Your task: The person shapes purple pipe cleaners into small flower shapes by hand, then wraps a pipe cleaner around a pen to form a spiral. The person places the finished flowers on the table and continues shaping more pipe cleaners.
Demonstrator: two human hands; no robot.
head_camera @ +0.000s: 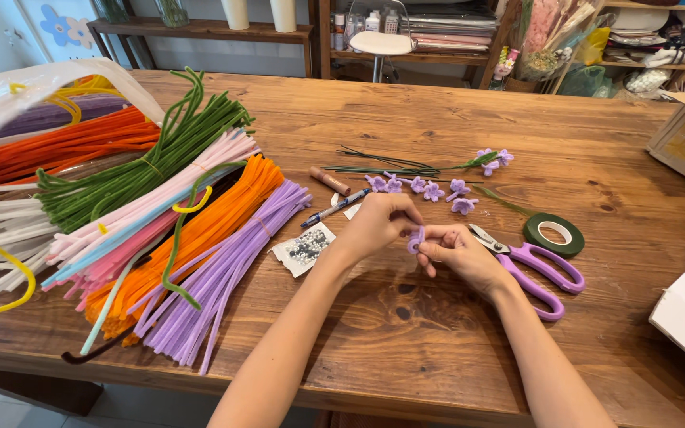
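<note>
Both hands pinch one lilac stem piece [415, 238] over the table [438, 333]: left hand [380, 224] grip pressed on its top, right hand [455, 250] grip on its lower end, curl partly formed. Six small flowers [426, 187] lie finished beyond, one on a green wire; many stems [200, 238] unused at left. Wood table, cluttered shelves behind, scissors [537, 265] and green tape [554, 234] at right.

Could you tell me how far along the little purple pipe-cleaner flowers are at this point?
About six finished purple flowers lie on the table, and one stem with blossoms looks assembled. In hand: the left hand and right hand are shaping another purple piece. Probably left: the loose green wires and the green tape roll lie unused beside the scissors.
</note>
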